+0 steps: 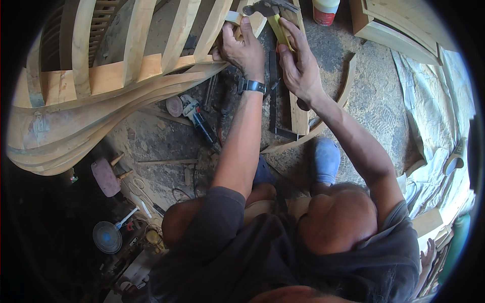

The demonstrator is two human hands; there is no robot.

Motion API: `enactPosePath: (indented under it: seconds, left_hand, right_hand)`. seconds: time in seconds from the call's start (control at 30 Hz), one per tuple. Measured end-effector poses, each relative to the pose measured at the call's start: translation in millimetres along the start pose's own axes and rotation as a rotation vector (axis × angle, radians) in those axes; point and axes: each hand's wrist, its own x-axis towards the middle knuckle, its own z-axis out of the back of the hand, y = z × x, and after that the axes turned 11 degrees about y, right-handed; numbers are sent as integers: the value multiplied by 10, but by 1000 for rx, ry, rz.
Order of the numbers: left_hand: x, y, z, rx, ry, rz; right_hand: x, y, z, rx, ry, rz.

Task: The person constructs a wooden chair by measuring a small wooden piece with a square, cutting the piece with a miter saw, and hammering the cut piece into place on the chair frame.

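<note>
My left hand (245, 53), with a watch on its wrist, is closed round a pale wooden piece (233, 18) at the end of a curved wooden rib. The ribs (179, 35) rise from a long curved wooden frame (106, 76) at the upper left, like a boat hull. My right hand (301, 68) holds a claw hammer (277, 28) by its yellow handle. The hammer's dark metal head is just right of the wooden piece, near the top edge. Between my left palm and the rib, the contact is partly hidden.
An angle grinder (199, 121) lies on the dusty floor below the frame. A long plank (299, 113) and a curved wooden strip (348, 81) lie to the right. A white and red tub (325, 11) and a wooden cabinet (399, 30) stand at the far right.
</note>
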Motion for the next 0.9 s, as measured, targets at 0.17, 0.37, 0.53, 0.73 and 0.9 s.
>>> enactPosePath:
  seconds: [0.17, 0.37, 0.53, 0.73, 0.9]
  left_hand:
    - [83, 27, -24, 61, -66, -71]
    - [95, -62, 18, -2, 35, -55]
    - [101, -62, 85, -54, 84, -12]
    - [-11, 20, -65, -97, -95, -61]
    - [-42, 42, -82, -75, -22, 22]
  right_hand:
    - [12, 76, -17, 226, 41, -180]
    - [131, 142, 7, 455, -20, -191]
    - [205, 115, -9, 521, -69, -119]
    - [92, 298, -2, 231, 48, -145]
    - [36, 112, 33, -265, -35, 343]
